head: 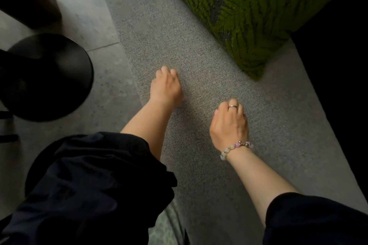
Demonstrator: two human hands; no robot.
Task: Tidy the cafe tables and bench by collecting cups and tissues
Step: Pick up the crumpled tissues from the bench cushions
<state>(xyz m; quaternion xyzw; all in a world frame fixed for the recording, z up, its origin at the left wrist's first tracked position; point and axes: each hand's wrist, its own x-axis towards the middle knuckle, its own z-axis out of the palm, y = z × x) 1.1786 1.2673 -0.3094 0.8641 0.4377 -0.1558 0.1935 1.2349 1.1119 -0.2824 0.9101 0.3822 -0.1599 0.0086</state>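
This looks like the seating area of a cafe or lounge rather than a home. A long bench (pixel 199 65) covered in coarse grey woven fabric runs diagonally through the view, the hard-wearing kind used for shared seating. A cushion (pixel 249 10) with a green fern pattern sits on it towards the far end. Along the bench's left edge lies a floor (pixel 95 22) of large, smooth grey slabs with a speckled, stone-like surface. On the floor stands a round black pedestal base (pixel 59 77) of the sort small cafe tables have.
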